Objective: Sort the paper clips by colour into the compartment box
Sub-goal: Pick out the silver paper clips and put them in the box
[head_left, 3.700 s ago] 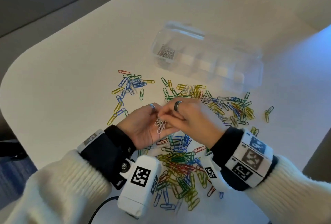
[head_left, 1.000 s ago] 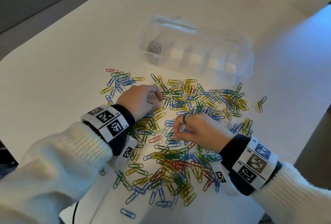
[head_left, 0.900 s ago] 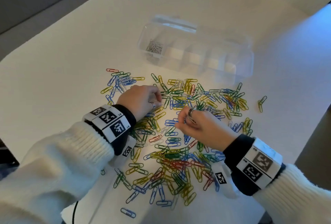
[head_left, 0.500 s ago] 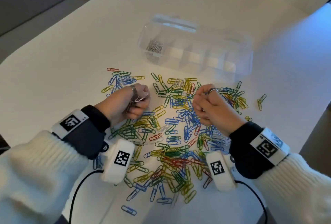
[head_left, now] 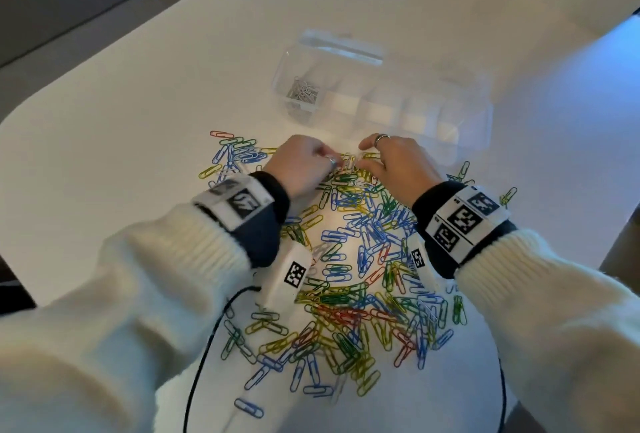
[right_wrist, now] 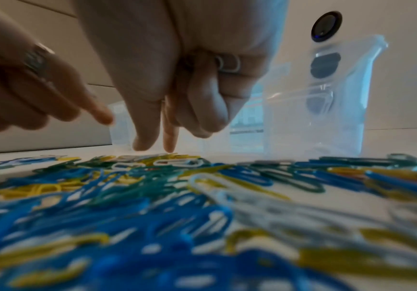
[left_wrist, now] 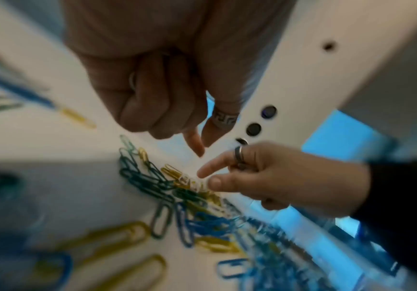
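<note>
We see both hands at the 12 o'clock edge of the scattered pile of blue, green, yellow, red and white wire paper clips (head_left: 349, 280) on the white table (head_left: 121, 142). The left hand (head_left: 301, 169) has its outer fingers curled in and its forefinger reaching down toward the clips; whether it holds any, we cannot tell. The right hand (head_left: 398, 166) has thumb and forefinger narrowly apart, tips on white clips (right_wrist: 177, 162). The clear plastic compartment box (head_left: 464, 110) stands at 12 o'clock just beyond the hands, silver-white clips (head_left: 303, 90) in its 9 o'clock end compartment.
</note>
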